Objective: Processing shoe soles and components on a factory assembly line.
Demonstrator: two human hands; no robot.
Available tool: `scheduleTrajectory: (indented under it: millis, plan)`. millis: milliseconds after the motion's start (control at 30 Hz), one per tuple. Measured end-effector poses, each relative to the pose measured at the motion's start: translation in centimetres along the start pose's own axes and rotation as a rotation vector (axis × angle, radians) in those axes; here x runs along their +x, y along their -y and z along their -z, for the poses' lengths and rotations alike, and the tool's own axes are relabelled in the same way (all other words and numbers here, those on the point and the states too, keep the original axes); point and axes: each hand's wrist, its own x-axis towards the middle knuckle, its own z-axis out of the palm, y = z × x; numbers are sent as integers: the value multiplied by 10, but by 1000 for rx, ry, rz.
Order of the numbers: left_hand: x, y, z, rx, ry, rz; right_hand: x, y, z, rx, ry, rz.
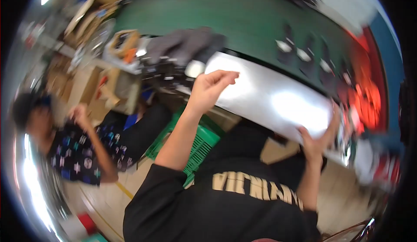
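Note:
My left hand is raised over the left end of a shiny metal work surface, its fingers drawn together in a pinch. Whatever lies between those fingertips, if anything, is too small to see. My right hand is at the right end of the metal surface, by its near edge, with thumb and fingers spread apart. Beyond my left hand lies a pile of dark grey, glove-like fabric pieces. Several dark pieces with white patches lie in a row on the green belt-like table. Motion blurs the picture.
A green plastic crate stands below the table, left of my legs. To the left sits another person in a patterned dark shirt, one hand raised. Cardboard boxes stand behind them. Bright orange-red material is at the far right.

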Motion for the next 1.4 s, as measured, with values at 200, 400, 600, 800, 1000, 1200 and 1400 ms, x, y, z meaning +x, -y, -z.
scheduleTrajectory:
  millis: [200,400,600,800,1000,1200,1400]
  plan:
    - [-48,1,-93,-242,639,202,17,33,-23,54,23,223]
    - [-53,7,-109,72,605,-124,-4,22,-12,64,49,146]
    - [-52,9,-106,264,462,-490,-10,25,-15,374,301,-95]
    - [-50,-6,-108,304,430,-635,-21,21,-15,1296,697,-719]
    - [14,31,-95,173,168,119,-16,-22,-5,1114,418,-843]
    - [164,83,-121,398,39,-85,-14,-60,-33,684,53,-541]
    - [234,112,-166,790,-315,-71,-22,-60,-54,679,-79,-707]
